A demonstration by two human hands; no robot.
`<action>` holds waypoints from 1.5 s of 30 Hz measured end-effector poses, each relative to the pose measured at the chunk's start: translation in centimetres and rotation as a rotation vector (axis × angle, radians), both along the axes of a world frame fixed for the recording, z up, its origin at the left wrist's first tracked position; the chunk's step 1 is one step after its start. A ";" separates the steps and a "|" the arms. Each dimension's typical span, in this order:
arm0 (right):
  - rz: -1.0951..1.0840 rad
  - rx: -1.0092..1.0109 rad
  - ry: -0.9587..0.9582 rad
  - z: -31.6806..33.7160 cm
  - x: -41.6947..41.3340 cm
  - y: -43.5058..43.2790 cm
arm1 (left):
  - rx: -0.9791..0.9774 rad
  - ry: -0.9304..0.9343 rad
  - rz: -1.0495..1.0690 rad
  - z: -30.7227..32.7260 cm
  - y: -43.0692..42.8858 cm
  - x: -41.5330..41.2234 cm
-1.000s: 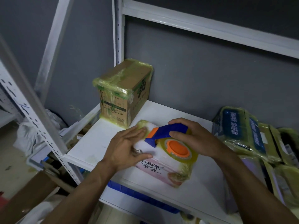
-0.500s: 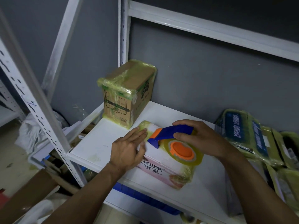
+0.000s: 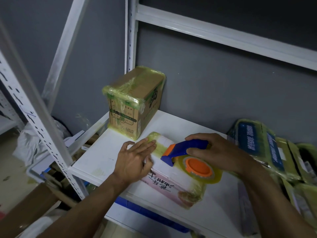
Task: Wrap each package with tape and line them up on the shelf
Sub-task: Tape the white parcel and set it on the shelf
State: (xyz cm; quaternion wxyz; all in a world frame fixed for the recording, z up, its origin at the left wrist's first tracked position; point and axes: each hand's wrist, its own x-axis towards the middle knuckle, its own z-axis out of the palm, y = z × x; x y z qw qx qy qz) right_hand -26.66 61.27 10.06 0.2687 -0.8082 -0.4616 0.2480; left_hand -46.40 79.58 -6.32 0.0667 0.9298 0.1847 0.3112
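A white and pink package (image 3: pixel 173 182) with handwritten characters lies on the white shelf (image 3: pixel 106 152), partly wrapped in yellowish tape. My left hand (image 3: pixel 135 160) lies flat on its left end, fingers straight, pressing the tape down. My right hand (image 3: pixel 216 153) grips the blue handle of a tape dispenser (image 3: pixel 188 155) with an orange hub and a clear yellowish roll, resting on the package's top. A brown carton (image 3: pixel 135 102) wrapped in tape stands upright at the shelf's back left corner.
Several taped packages (image 3: pixel 267 146) are piled at the right end of the shelf. A white upright post (image 3: pixel 37 121) rises at the front left. Bags and cardboard lie on the floor at the left. A grey wall backs the shelf.
My left hand has slid toward the package's far left end, smoothing the tape. The dispenser and my right hand stay almost in place. The camera has shifted slightly.
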 end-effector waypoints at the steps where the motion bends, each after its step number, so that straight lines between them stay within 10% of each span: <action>1: 0.004 -0.007 0.017 -0.1 0.1 0.1 | 0.015 0.021 -0.014 0.1 0.4 -0.1; 45: -0.086 0.019 -0.057 -1.1 -0.7 -1.4 | -0.064 0.150 -0.069 2.9 -0.9 0.8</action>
